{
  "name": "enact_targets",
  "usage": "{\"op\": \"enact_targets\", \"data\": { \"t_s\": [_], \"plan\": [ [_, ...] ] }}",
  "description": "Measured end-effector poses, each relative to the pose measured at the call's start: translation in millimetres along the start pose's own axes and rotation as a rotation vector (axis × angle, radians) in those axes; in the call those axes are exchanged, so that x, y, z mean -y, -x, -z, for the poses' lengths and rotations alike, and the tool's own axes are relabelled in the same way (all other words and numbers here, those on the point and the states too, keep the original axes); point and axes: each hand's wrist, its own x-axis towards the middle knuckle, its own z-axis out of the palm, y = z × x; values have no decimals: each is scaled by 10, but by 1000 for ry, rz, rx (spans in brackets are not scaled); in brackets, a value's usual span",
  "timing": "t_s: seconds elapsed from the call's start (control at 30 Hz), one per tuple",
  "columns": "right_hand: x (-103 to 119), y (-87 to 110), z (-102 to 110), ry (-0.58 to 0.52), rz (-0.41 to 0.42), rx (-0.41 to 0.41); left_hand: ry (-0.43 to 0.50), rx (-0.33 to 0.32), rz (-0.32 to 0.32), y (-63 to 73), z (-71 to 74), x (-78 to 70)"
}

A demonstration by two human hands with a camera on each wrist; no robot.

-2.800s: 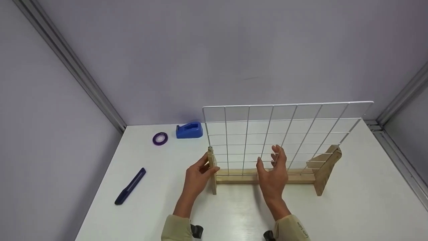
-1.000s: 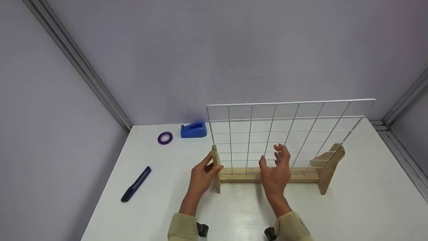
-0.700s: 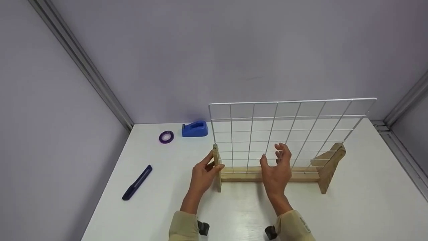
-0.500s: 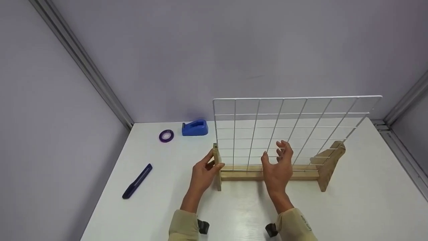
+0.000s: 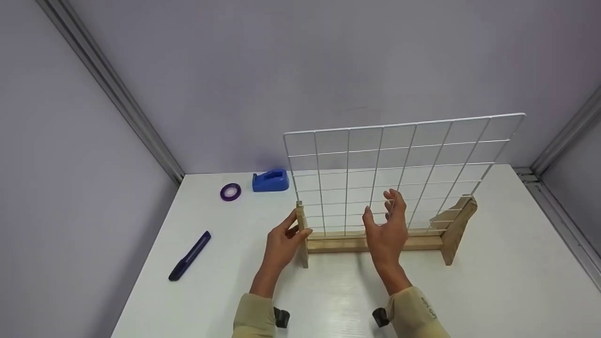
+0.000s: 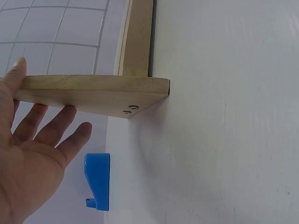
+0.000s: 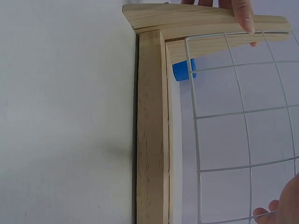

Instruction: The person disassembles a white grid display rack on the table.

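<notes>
A white wire grid panel stands between the end boards of a wooden stand, leaning back. Its lower wire is raised off the base rail, leaving a gap in the right wrist view. My left hand grips the left end board, thumb on the inner side and fingers along the outer face. My right hand holds the grid near its middle, fingers curled at the wires with the thumb apart; part of the fingers is hidden in the right wrist view. The right end board is untouched.
At the back left of the white table stands a blue tape dispenser, beside a purple ring-shaped roll. A dark blue pen-shaped item lies further forward. Grey walls rise behind and at both sides.
The grid panel has risen out of the stand, its top wire higher and now sloping up to the right. My right hand has moved slightly up with it; the left keeps its grip.
</notes>
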Motion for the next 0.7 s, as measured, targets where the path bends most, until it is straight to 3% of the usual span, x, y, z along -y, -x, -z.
{"op": "enact_targets", "data": {
  "t_s": [0.7],
  "plan": [
    [118,-85,33,-2,24,-11,10,10,-4,-12,-5,12]
  ]
}}
